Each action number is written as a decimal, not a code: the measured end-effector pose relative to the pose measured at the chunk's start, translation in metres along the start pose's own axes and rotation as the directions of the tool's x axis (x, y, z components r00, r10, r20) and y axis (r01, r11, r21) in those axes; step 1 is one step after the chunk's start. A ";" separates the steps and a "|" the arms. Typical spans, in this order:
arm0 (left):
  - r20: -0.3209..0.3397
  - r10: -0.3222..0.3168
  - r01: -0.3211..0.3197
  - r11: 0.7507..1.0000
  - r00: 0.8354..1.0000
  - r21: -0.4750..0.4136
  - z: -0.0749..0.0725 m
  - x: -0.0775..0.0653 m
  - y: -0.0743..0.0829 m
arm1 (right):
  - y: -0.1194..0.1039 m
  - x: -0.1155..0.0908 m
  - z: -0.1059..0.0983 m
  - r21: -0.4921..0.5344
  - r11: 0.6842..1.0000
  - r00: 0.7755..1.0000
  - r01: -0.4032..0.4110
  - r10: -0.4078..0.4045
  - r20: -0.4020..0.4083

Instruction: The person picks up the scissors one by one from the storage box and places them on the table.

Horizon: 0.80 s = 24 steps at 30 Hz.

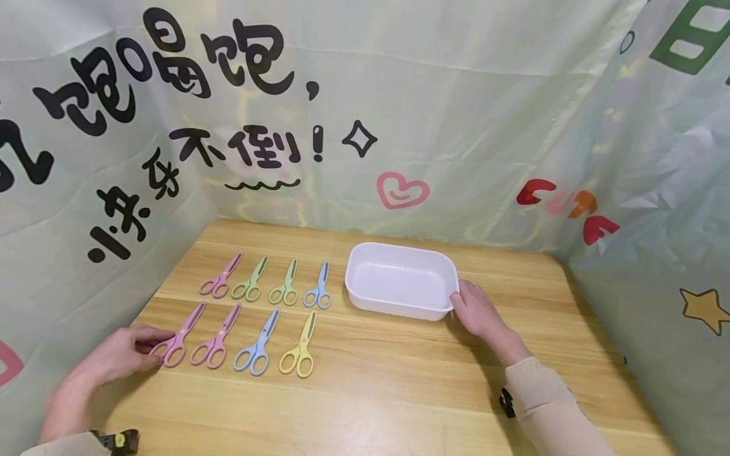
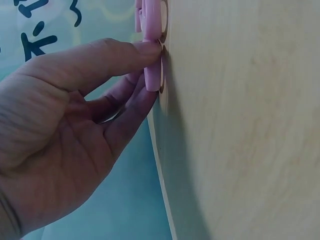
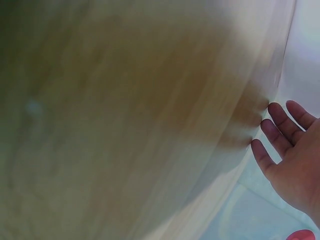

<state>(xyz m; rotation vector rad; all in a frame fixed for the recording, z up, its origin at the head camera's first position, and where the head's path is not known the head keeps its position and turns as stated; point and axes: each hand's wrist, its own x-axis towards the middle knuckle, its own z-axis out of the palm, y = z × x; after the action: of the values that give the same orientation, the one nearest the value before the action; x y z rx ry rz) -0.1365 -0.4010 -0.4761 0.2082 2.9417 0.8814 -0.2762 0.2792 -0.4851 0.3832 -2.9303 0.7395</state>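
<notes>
In the head view several pairs of scissors lie in two rows. My left hand (image 1: 122, 354) pinches a handle of the leftmost front pink scissors (image 1: 185, 329), whose blades point away. In the left wrist view, thumb and fingers close on the pink handle (image 2: 152, 75), low at the table. Second in that row is another pair of pink scissors (image 1: 219, 335), then blue scissors (image 1: 259, 342) and yellow scissors (image 1: 301, 348). My right hand (image 1: 476, 310) holds the right end of a white plastic tray (image 1: 393, 311), thumb at its near corner; the right wrist view shows its fingers reaching down beside the tray.
The back row holds pink scissors (image 1: 222, 275), two green pairs and blue scissors (image 1: 318, 285), left of the tray. Printed cloth (image 1: 456, 126) hangs close behind the wooden table (image 1: 388, 392) and along both sides.
</notes>
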 end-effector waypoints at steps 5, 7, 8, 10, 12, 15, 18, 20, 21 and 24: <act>0.020 -0.012 0.013 1.000 1.000 -0.020 -0.001 0.000 0.000 | 0.001 0.000 0.001 0.013 1.000 1.000 -0.007 0.007 -0.002; 0.034 -0.017 0.018 0.999 0.999 -0.047 -0.002 0.000 0.001 | 0.002 0.000 0.001 0.019 1.000 1.000 -0.009 0.009 0.002; 0.044 -0.019 0.022 0.998 0.999 -0.064 -0.002 0.000 0.002 | 0.003 -0.001 0.001 0.024 1.000 1.000 -0.010 0.010 0.005; 0.059 -0.018 0.025 0.994 0.998 -0.107 -0.003 -0.001 0.003 | 0.004 -0.001 0.000 0.030 0.999 1.000 -0.014 0.014 0.012; 0.066 -0.014 0.023 0.989 0.998 -0.145 -0.003 -0.001 0.005 | 0.004 -0.001 -0.001 0.036 0.999 1.000 -0.019 0.019 0.019; 0.057 -0.009 0.018 0.987 0.998 -0.157 -0.003 -0.001 0.009 | 0.006 -0.002 -0.002 0.047 0.999 0.999 -0.024 0.023 0.027; 0.009 0.005 -0.004 0.993 1.000 -0.121 -0.003 -0.002 0.014 | 0.006 -0.002 -0.001 0.066 0.998 0.999 -0.022 0.020 0.036; -0.032 0.003 -0.006 0.996 0.999 -0.091 -0.003 -0.001 0.019 | 0.006 -0.003 -0.002 0.082 0.996 0.999 -0.025 0.021 0.049; -0.058 0.006 -0.010 0.997 0.998 -0.079 -0.003 -0.001 0.023 | 0.005 -0.003 -0.002 0.096 0.995 0.998 -0.025 0.020 0.051; -0.157 -0.001 -0.007 0.999 0.988 -0.051 0.000 0.002 0.035 | 0.005 -0.003 -0.004 0.143 0.989 0.998 -0.031 0.024 0.053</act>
<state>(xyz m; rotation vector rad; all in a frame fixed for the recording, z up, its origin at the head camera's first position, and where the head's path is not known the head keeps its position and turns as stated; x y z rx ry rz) -0.1348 -0.3715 -0.4566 0.1469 3.0575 1.0176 -0.2742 0.2861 -0.4844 0.3798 -2.9443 0.9633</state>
